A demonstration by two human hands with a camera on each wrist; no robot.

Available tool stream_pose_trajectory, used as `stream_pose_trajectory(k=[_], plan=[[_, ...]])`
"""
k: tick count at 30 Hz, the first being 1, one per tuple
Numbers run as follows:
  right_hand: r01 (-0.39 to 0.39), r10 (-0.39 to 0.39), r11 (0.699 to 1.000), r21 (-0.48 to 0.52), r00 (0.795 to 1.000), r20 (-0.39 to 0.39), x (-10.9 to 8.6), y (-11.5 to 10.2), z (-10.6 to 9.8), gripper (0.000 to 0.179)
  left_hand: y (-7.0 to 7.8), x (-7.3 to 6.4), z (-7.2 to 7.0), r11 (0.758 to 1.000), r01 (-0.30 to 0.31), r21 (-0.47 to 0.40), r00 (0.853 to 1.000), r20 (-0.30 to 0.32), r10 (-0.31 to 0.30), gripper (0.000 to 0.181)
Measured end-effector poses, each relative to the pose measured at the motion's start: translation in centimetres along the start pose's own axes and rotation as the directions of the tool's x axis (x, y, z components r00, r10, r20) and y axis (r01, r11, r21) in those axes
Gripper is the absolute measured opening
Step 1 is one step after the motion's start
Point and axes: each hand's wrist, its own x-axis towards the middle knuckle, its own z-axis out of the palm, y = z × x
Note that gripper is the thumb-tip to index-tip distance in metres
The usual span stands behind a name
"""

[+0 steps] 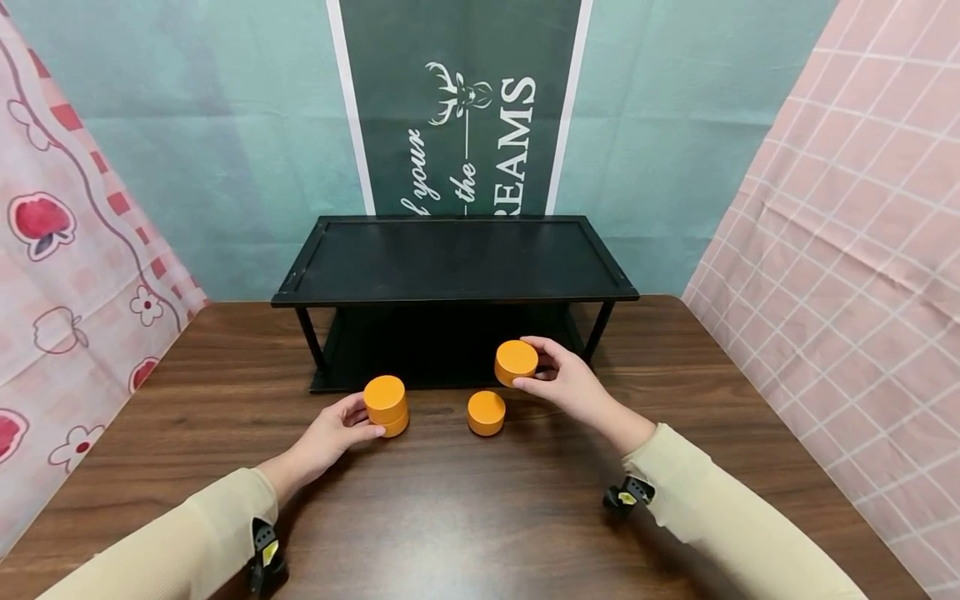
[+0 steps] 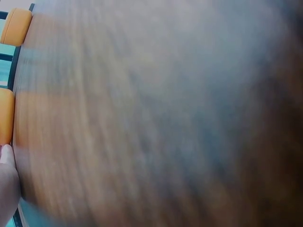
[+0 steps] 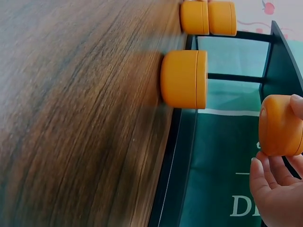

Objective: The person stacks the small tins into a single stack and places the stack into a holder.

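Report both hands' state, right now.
Left hand: closed, holding the stack of two orange containers.
Right hand: closed, holding a single raised orange container.

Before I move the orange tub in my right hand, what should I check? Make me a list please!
1. Held tub gripped by the right hand: ok, fingers and thumb are around it.
2. Held tub off the table: ok, it's in the air.
3. Lone tub upright: ok, it stands on the table.
4. Held tub right above the lone tub: not ok, it's off to the right.
5. Stack steadied: ok, the left hand holds it.
6. Tubs empty: cannot tell.
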Motion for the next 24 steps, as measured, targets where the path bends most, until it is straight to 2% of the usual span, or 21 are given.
stream_pose_trajectory(k=[7,15,24], plan=[[-0.01,0.01,1.0,-0.015,1.0,0.008,0.5,-0.1,0.6,0.059,0.1,0.0,0.0,1.0,-0.013,-0.005,1.0,-0.005,0.013,0.063],[-0.014,0.014,1.0,0.001,1.0,0.027,1.7,3.1,1.5,0.063,-0.1,-0.1,0.0,1.0,-0.016,-0.019,1.0,-0.002,0.016,0.063],[0.022,-0.022,1.0,0.013,0.999,0.04,2.0,2.7,2.4,0.06,-0.3,-0.1,-0.1,1.0,-0.014,0.005,1.0,-0.002,0.014,0.064]])
